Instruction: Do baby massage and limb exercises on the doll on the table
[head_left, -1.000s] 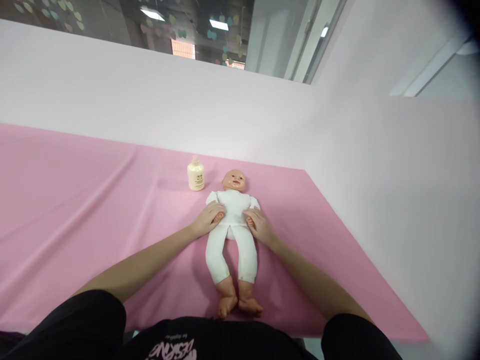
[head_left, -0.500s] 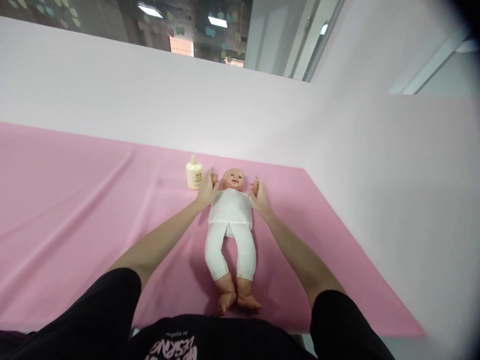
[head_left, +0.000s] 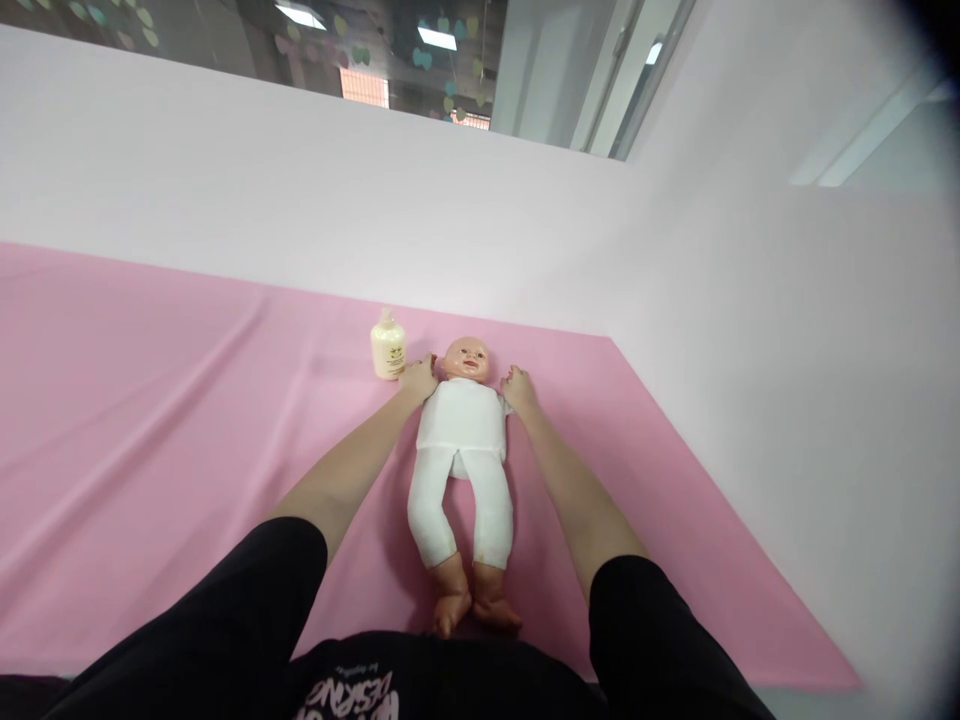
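Observation:
A baby doll [head_left: 461,440] in a white suit lies on its back on the pink cloth [head_left: 150,420], head away from me, bare feet near my body. My left hand [head_left: 418,378] grips the doll's arm, held up beside its head on the left. On the other side my right hand [head_left: 517,387] holds the doll's other arm by its head. A small cream bottle [head_left: 388,347] stands upright just left of my left hand.
A pale pink wall [head_left: 375,220] runs behind the cloth and along the right side. The cloth's right edge slants toward me at the right. Windows show above the wall.
My hands went from the doll's waist up to beside its head, lifting its arms, then lowered a little onto the cloth there.

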